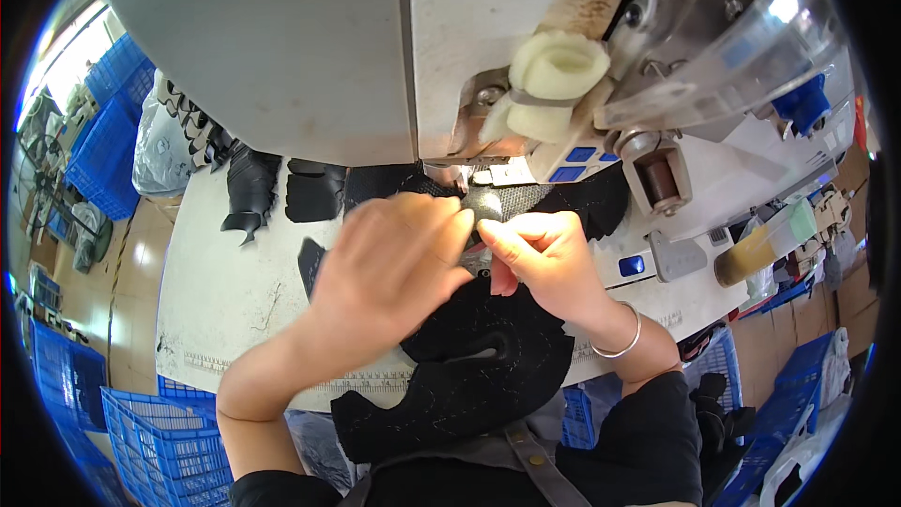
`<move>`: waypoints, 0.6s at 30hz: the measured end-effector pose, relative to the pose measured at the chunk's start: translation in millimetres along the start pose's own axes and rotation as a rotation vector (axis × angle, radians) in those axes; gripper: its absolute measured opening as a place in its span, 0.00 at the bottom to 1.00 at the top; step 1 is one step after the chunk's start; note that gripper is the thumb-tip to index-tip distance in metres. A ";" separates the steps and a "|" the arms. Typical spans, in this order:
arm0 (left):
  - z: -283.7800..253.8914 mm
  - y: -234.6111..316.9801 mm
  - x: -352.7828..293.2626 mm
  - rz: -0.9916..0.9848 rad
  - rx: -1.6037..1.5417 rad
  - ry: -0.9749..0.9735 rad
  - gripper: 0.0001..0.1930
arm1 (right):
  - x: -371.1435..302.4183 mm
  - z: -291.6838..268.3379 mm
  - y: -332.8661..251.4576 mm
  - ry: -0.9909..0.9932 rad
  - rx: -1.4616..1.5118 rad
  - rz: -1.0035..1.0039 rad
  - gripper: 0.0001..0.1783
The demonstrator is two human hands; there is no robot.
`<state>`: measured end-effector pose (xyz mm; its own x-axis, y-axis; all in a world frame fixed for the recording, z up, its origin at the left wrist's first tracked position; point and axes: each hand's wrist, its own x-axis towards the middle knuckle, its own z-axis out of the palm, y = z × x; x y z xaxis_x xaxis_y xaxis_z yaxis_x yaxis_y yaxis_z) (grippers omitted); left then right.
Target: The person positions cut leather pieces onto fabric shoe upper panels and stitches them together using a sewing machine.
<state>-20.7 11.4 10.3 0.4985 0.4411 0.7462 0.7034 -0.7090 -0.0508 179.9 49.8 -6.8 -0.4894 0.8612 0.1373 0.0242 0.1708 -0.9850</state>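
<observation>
Under the head of a sewing machine (310,47), both my hands meet at the lit needle area. My left hand (385,263) is smeared by motion, its fingertips beside the needle area and its thumb below; whether it grips anything cannot be told. My right hand (554,258) is closed in a pinch just right of it; what lies between its fingertips is too small to make out. A curved black fabric piece (488,366) with pale stitch marks hangs from below my hands over the table's front edge. Dark mesh fabric (516,199) lies behind my fingers.
Black cut pieces (314,190) lie on the white table (216,291) at the left. A thread bobbin (660,178) sits in a bracket at the right, below a clear plastic guard (741,56). Blue crates (169,441) stand on the floor both sides.
</observation>
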 end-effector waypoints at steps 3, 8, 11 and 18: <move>10.5 6.9 -3.6 0.125 0.254 0.022 0.19 | -5.2 1.0 -6.9 -0.064 -0.109 -0.043 0.14; 9.8 1.4 -1.7 -0.021 0.188 0.094 0.15 | -24.1 -3.6 -32.5 0.232 -0.966 -0.807 0.11; 13.7 -5.3 3.0 -0.094 0.106 0.164 0.11 | -8.2 -19.8 -26.9 0.338 -1.297 -0.869 0.18; 20.8 -26.8 5.5 -0.083 -0.015 0.229 0.10 | 4.0 -30.0 -5.7 0.212 -1.290 -1.124 0.15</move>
<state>-26.2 44.3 2.0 0.3101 0.3629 0.8787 0.7289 -0.6841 0.0253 204.0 66.6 2.5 -0.6433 0.0848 0.7609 0.4583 0.8387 0.2941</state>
